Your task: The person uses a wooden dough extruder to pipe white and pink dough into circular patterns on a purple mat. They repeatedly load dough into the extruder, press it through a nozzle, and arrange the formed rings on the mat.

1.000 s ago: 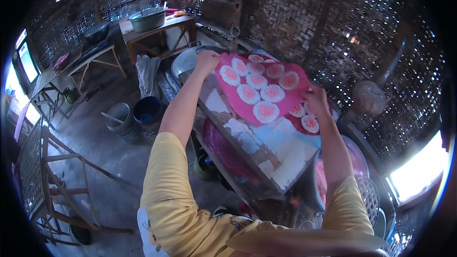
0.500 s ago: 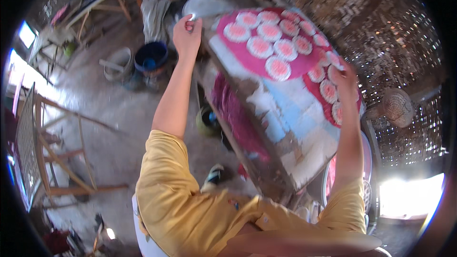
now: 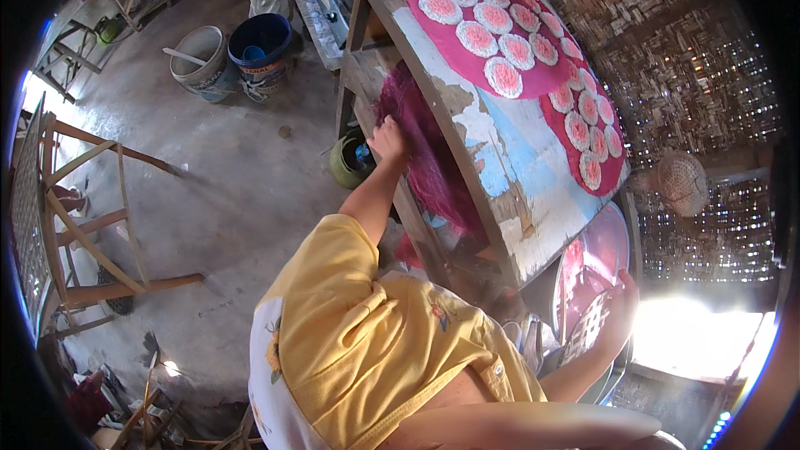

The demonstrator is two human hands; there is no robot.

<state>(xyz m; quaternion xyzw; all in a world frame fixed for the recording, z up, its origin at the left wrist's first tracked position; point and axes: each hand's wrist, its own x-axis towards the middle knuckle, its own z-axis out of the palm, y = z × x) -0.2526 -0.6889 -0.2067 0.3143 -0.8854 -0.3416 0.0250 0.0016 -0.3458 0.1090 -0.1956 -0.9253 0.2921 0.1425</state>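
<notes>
My left hand [image 3: 389,140] is at the open side of the wooden table. Its fingers are curled against a heap of magenta netting [image 3: 429,154] on the shelf under the tabletop; what they grip is hidden. Down at the right, my right hand [image 3: 618,315] is beside a white lattice basket [image 3: 585,332] at a round basin [image 3: 615,229] with pink pieces in it. Glare washes out its fingers, so its hold is unclear. Round pink-and-white crackers lie in rows on a magenta sheet [image 3: 450,37] and a red sheet [image 3: 607,175] on the tabletop.
The worn tabletop [image 3: 525,237] has peeling blue and white covering. Left of it, a grey bucket [image 3: 200,71], a dark blue bucket [image 3: 260,48] and a green pot [image 3: 346,168] stand on the floor. A woven wall [image 3: 667,50] with a hanging hat [image 3: 682,183] borders the right side.
My left hand has come down from the table's far left corner to the netting. My right hand has left the crackers on the red sheet and dropped to the basin. The view has shifted.
</notes>
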